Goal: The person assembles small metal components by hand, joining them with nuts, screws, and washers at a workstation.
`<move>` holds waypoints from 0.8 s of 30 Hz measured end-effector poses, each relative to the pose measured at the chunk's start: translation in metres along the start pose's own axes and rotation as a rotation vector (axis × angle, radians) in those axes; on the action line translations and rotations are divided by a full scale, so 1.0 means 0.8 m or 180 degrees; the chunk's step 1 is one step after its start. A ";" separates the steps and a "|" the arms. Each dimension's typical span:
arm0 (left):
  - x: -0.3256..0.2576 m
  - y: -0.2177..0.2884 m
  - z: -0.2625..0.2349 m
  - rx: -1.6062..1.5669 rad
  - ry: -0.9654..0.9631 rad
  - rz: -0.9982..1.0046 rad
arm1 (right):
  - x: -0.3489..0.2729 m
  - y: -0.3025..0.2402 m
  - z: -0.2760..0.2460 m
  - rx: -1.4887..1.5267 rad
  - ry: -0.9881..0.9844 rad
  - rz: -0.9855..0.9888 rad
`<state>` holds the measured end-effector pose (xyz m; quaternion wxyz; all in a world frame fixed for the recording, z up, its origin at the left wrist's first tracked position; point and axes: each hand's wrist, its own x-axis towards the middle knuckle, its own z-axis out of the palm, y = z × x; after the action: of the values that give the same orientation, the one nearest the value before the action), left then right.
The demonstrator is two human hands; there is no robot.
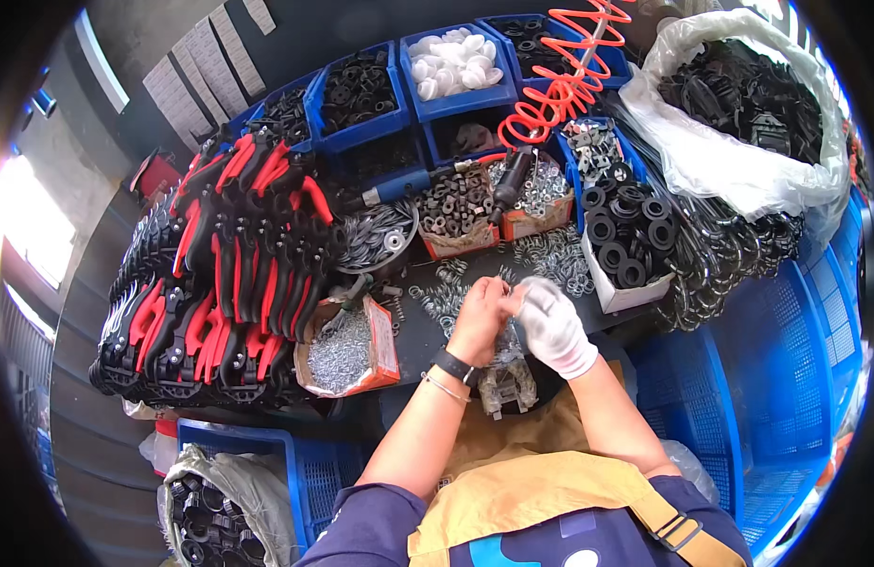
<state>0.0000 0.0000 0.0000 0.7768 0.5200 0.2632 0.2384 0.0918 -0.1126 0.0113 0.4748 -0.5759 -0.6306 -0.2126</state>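
My bare left hand (480, 317) and my right hand (550, 323) in a white glove meet over the dark worktop (418, 326), fingertips pinched together on a small metal part too small to make out. Below them sits a clear bag of metal pieces (509, 383). Loose silver rings (446, 298) lie just left of my hands. A black watch and a thin bracelet are on my left wrist.
A stack of red-and-black hand tools (234, 265) fills the left. Boxes of screws (347, 350), nuts (453, 203) and black washers (626, 236) ring the worktop. Blue bins (456, 66) stand behind, a coiled orange air hose (560, 85), a bag of black parts (739, 104), blue crates (768, 378) to the right.
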 end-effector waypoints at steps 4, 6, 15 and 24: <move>0.021 0.002 -0.016 0.0642 0.0148 0.0224 | 0.003 -0.009 -0.001 -0.0077 -0.0038 -0.0316; 0.034 0.004 -0.019 0.2366 0.0580 0.1110 | 0.011 -0.019 0.001 0.0167 0.0175 0.1153; 0.018 0.016 -0.006 0.2566 0.0271 0.1899 | 0.005 0.025 0.006 0.3009 0.0604 0.3953; 0.017 0.005 -0.004 0.1316 -0.0320 0.0907 | 0.005 0.022 0.013 0.2526 0.0181 0.3970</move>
<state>0.0079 0.0124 0.0005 0.6247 0.7108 0.1914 0.2605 0.1050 -0.0975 0.0047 0.6961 -0.6065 -0.2032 0.3259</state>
